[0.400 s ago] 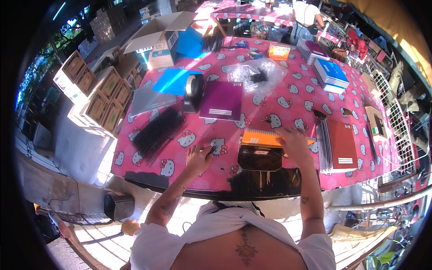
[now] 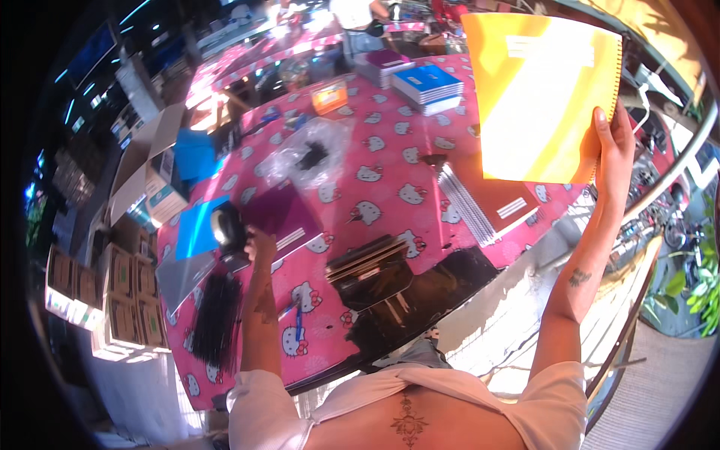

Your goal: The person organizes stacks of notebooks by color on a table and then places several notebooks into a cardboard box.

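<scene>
My right hand (image 2: 615,146) holds up a yellow-orange spiral notebook (image 2: 536,97) by its coil-bound edge. Thumb on the cover, fingers behind, it hangs in the air above the table's far right side. My left hand (image 2: 260,246) is by a black tape dispenser (image 2: 229,231) with a rounded top, beside the purple notebook (image 2: 281,217). Its fingers look curled, and what they hold, if anything, is hidden. A blue pen (image 2: 298,319) lies on the table near my left forearm. Close by is a bundle of black binding coils (image 2: 215,322).
A black machine (image 2: 371,274) stands at the table's front edge. Brown-red spiral notebooks (image 2: 499,199) lie right of it. Farther back are blue notebooks (image 2: 427,86), a clear plastic bag (image 2: 311,154) and an orange box (image 2: 330,97). Cartons (image 2: 124,292) stand at left; a person (image 2: 356,22) is behind.
The orange notebook has been lifted off the black machine and raised to the right by my right hand. My left hand has moved left to the dispenser. The view has turned right.
</scene>
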{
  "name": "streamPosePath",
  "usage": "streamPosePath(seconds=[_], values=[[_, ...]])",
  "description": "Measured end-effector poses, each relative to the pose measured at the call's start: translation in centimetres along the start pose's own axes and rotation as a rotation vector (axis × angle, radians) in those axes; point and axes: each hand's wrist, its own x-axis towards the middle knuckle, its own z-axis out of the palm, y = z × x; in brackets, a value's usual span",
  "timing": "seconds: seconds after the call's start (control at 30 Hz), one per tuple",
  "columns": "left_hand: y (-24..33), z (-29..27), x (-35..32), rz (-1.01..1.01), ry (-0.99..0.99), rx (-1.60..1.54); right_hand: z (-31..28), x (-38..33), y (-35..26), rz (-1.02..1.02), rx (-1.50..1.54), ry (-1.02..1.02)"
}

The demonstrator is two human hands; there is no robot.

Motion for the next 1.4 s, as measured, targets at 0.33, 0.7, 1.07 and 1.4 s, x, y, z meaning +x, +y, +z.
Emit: streamPosePath(seconds=[0.33, 0.7, 1.07, 1.4], values=[[8.7, -16.1, -7.3, 0.575, -0.033, -0.905, -11.8, -0.3, 28.4, 0.782, 0.411, -0.445], [30.6, -22.5, -27.4, 0.860, 0.206, -1.504, -7.4, -4.0, 41.7, 0.415, -0.139, -0.715], [42.1, -1.3, -37.9, 0.675, -0.067, -0.560, -9.5, -4.4, 44.2, 0.862, -0.084, -0.617], [42.9, 3.1, -38.5, 0.657, -0.072, -0.870, -8.2, -5.0, 40.5, 0.793, -0.102, -0.799]])
